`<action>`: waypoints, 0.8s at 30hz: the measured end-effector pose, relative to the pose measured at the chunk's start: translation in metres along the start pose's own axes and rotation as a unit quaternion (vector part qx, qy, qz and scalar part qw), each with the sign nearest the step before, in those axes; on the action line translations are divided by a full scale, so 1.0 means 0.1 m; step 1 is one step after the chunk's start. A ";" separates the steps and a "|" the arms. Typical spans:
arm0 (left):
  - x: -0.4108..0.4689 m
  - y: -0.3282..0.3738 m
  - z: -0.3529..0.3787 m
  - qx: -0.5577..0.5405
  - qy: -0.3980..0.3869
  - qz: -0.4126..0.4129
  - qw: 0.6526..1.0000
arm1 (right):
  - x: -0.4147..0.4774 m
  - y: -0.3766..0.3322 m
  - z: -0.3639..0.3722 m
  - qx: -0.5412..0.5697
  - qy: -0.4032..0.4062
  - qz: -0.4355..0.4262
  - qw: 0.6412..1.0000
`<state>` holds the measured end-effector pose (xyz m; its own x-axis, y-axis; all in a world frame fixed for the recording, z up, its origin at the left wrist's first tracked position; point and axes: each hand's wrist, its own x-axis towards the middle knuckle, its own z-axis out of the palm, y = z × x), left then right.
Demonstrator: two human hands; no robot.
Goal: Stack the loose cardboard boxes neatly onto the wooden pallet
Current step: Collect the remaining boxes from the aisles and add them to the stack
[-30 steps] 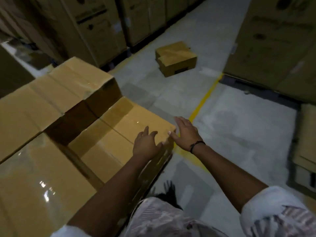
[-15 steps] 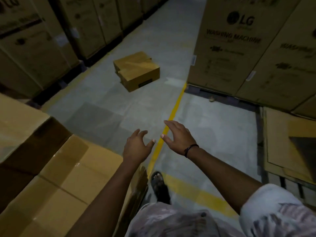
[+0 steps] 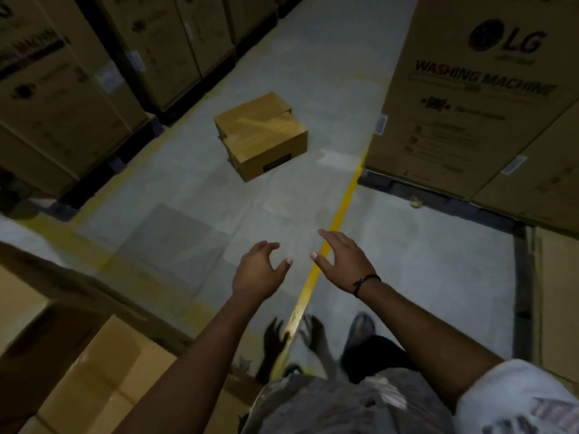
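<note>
**Hands.** The left hand (image 3: 257,270) and the right hand (image 3: 341,261) are held out side by side, near each other but not touching. Both are empty, with fingers spread and loosely curved.

**Task item.** One loose brown cardboard box (image 3: 263,133), flaps closed, lies on the grey concrete floor (image 3: 188,198), well apart from both hands. It is straight ahead of the left hand and ahead-left of the right, so the left hand is judged the nearer.

**Orientation.** The box sits skewed, with a corner turned toward the hands. Its top looks nearly square, so the long axis cannot be fixed.

**Surroundings.** A painted yellow floor line (image 3: 332,227) passes under the right hand. Tan stacked cardboard boxes (image 3: 94,371) lie behind-left of the left hand; no wooden pallet can be made out beneath them.

**Assessment.** The person needs to get closer before grasping opposite faces.
</note>
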<state>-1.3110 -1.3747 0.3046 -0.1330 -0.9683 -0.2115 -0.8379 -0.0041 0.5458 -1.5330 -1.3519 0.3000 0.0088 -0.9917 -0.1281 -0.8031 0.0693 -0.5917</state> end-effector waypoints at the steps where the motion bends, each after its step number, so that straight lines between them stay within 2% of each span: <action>1: 0.18 0.05 0.03 -0.004 0.000 -0.007 1.000 | 0.19 0.12 -0.04 0.005 -0.005 0.003 1.000; 9: 1.79 0.92 0.06 -0.024 0.025 -0.051 0.998 | 2.08 0.91 -0.80 0.022 -0.018 -0.045 0.999; 15: 2.87 1.66 0.05 -0.045 0.061 -0.074 0.994 | 3.37 1.14 -1.48 0.013 -0.036 -0.085 0.996; 20: 3.49 1.87 0.08 -0.066 0.040 -0.117 0.990 | 4.19 1.17 -1.68 0.035 -0.064 -0.088 0.993; 24: 4.14 1.72 0.01 -0.081 0.051 -0.161 0.982 | 4.92 1.27 -1.66 -0.002 -0.096 -0.109 0.989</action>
<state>-1.5105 -1.7756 0.3097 0.1857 -0.9306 -0.3155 -0.7317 -0.3453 0.5877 -1.7296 -1.8491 0.2941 0.2954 -0.9440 -0.1470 -0.7722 -0.1453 -0.6185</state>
